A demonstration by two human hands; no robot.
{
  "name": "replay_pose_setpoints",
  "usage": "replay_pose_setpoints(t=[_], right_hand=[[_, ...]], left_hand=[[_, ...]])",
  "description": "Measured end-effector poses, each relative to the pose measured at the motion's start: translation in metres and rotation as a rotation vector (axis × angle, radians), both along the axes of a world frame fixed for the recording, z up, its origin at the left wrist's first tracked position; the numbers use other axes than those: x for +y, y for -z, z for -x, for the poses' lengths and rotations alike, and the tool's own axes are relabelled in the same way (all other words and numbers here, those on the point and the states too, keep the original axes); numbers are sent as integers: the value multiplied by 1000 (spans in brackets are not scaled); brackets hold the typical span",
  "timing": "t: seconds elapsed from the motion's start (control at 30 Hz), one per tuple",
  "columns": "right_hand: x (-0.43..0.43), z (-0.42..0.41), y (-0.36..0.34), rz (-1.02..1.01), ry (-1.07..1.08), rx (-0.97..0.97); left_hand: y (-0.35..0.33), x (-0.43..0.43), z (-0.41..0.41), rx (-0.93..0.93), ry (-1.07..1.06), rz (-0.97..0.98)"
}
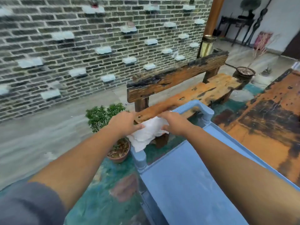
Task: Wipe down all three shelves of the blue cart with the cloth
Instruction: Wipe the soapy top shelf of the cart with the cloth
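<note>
Both hands are on the cloth [148,134] at the far end of the blue cart [186,184]. The left hand [125,124] grips its left edge, thumb on the near side and fingers curled over the far side. The right hand [175,125] grips the right edge the same way. The hands are apart, with bunched white cloth between them.

The cloth sits where the cart handle [197,107] runs across and covers the left stretch of the bar. Its loose lower corner hangs down to the left corner post [140,158]. It's unclear whether the cloth presses on the bar or is held just over it. It is not on the top shelf surface.

The top shelf is in view, flat, with a raised rim and the right forearm across it. The lower shelves are hidden from this angle. A dark sleeve [24,207] shows on the left arm at the bottom left.

- **Beyond the handle:** a worn wooden bench [203,92] with a plank backrest.
- **Left of the cart:** a potted plant [103,116] on the floor, in a clay pot [119,154] just beside the corner post.
- **Right of the cart:** a weathered wooden table [267,120].
- **Past the bench's far end:** a dark bowl [245,72].
- **Behind:** a grey brick wall [73,46] with pale blocks sticking out, and a wooden pillar [213,18] at its right end.

The frame is soft from motion blur.
</note>
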State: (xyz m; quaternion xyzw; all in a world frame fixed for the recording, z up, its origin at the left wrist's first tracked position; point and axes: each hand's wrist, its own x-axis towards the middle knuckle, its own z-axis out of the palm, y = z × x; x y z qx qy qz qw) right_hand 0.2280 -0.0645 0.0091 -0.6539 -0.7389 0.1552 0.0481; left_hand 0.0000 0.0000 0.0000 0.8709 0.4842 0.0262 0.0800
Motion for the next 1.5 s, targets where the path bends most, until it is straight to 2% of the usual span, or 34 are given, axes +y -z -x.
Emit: replay_pose_setpoints(t=[0.1,0.23,0.37,0.57,0.8,0.9,1.0,1.1,1.2,1.27,1.37,1.43,1.5], right_hand=[[22,10,3,-3,-5,-55],[48,9,5,149,-14,-167],[69,1,7,217,-6,-194],[106,-8,7,482,-51,-241],[140,0,0,749,-134,-398],[145,1,0,795,-162,-436],[144,0,4,757,-149,-446],[134,0,12,637,-70,-400],[110,-4,17,419,-36,-313],[86,-8,21,220,-36,-286],[54,-9,26,-21,6,-240],[35,-8,23,-88,43,-182],[17,-9,16,-89,78,-147]], left_hand=[[5,12,-1,55,-23,111],[17,30,-14,8,37,292],[27,45,-31,13,97,406],[37,71,-44,40,143,675],[53,81,-45,-29,118,963],[56,82,-45,-46,119,921],[59,83,-45,-18,109,896],[58,81,-45,-10,105,846],[57,68,-49,-98,105,773],[52,58,-50,-106,149,604],[38,42,-47,-36,168,230],[27,30,-46,-16,155,105],[17,18,-45,-1,183,74]])
